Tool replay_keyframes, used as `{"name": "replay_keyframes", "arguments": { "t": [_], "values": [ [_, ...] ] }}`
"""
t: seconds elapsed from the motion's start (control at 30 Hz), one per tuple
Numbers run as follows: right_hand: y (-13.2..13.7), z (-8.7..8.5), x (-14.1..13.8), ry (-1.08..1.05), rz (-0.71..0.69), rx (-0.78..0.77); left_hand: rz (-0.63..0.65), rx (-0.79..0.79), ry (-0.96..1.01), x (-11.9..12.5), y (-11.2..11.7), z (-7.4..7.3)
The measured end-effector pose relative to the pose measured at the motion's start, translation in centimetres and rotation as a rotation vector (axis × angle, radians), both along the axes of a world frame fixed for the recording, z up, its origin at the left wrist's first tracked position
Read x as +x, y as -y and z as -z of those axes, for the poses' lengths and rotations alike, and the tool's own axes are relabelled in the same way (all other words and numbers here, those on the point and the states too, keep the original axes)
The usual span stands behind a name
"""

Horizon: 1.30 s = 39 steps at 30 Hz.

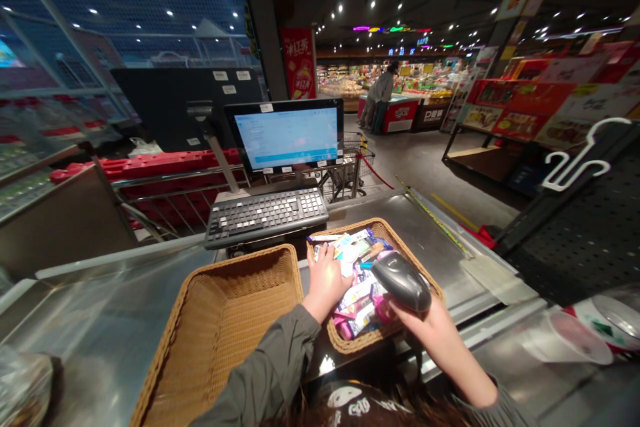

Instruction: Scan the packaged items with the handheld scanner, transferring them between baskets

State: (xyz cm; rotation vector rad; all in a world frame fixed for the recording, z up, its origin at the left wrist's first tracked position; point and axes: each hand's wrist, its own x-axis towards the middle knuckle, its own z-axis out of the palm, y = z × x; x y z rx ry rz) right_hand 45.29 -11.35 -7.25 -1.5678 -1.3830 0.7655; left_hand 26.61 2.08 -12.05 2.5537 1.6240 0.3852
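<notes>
At the checkout counter (435,240), the left hand (325,277) rests open-fingered on snack packets (357,293); the right hand (425,320) has its fingers wrapped around a scanner (401,280). The packets look light and slick, best pinched by an edge.

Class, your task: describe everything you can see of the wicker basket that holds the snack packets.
The basket is woven from tan wicker, rectangular with rounded corners and a braided rim. It sits upright on the steel counter, close beside an empty basket of the same weave. It is heaped with colourful packets. The left hand lies on the packets inside it. The right hand holds a grey scanner over its near right corner, hiding part of the rim.
</notes>
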Motion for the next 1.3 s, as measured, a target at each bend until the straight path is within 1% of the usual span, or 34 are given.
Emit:
{"name": "replay_keyframes", "arguments": {
  "t": [0.07, 0.17, 0.23, 0.3, 0.37, 0.47, 0.6, 0.7, 0.77, 0.87, 0.97, 1.13, 1.23, 1.3],
  "values": [
    [0.1, 0.1, -0.1, -0.003, -0.008, 0.001, 0.004, 0.014, 0.035, -0.2, -0.1, 0.3],
    [0.1, 0.3, 0.1, -0.025, 0.002, -0.018, 0.050, 0.073, 0.086, -0.7, -0.3, 0.5],
    [0.0, 0.5, 0.3, -0.045, 0.019, -0.031, 0.093, 0.111, 0.102, -1.1, -0.4, 0.2],
    [-0.1, 0.7, 0.4, -0.058, 0.040, -0.031, 0.133, 0.140, 0.106, -1.6, -0.5, -0.6],
    [-0.3, 0.9, 0.6, -0.065, 0.044, -0.031, 0.171, 0.177, 0.115, -2.1, -0.4, -1.8],
    [-0.5, 1.1, 0.6, -0.044, 0.037, -0.015, 0.212, 0.257, 0.139, -3.1, -0.2, -4.0],
    [-0.5, 0.8, 0.0, 0.054, 0.027, 0.075, 0.220, 0.356, 0.157, -5.4, 0.4, -7.2],
    [-0.4, -0.1, -1.2, 0.110, -0.028, 0.165, 0.204, 0.415, 0.168, -7.6, 0.9, -9.7],
    [-0.5, -1.0, -2.5, 0.112, -0.096, 0.209, 0.197, 0.447, 0.161, -9.0, 1.1, -11.1],
    [-0.8, -2.2, -4.7, 0.090, -0.150, 0.288, 0.192, 0.475, 0.126, -11.1, 1.3, -12.7],
    [-1.5, -2.9, -7.1, 0.096, -0.190, 0.309, 0.184, 0.487, 0.095, -12.9, 1.0, -13.2],
    [-3.4, -3.9, -11.0, 0.129, -0.254, 0.392, 0.154, 0.493, 0.075, -15.2, -0.1, -12.8],
    [-4.8, -5.0, -13.1, 0.094, -0.253, 0.444, 0.148, 0.496, 0.073, -16.3, -1.0, -12.8],
    [-5.7, -5.8, -14.2, 0.062, -0.256, 0.444, 0.146, 0.505, 0.070, -16.9, -1.5, -12.9]
  ]
}}
